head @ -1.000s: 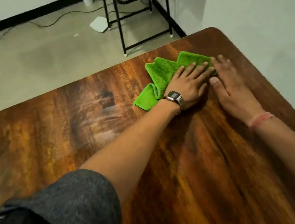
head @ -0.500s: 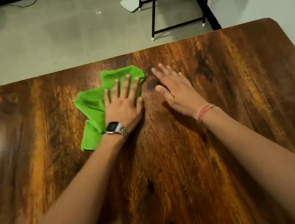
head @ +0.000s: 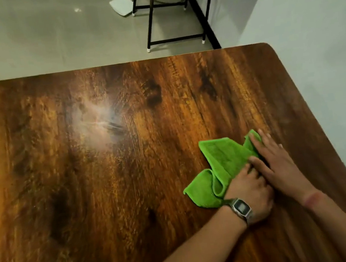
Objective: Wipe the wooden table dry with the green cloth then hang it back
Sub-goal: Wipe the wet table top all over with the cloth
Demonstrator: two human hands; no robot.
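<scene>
Since half a second ago the green cloth [head: 222,164] has travelled from the middle to the wooden bench's [head: 108,182] right side. The left hand [head: 251,191], fingers curled, seems to bunch its plush folds; the right hand [head: 273,159] presses flat on it. The glossy grain is streaked.

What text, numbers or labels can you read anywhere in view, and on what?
None can be read.
Digital wristwatch on the left wrist: its dark display shows no digits that can be made out, too small and blurred.
Green cloth, wooden table, white flat object on the floor: no visible print.
</scene>
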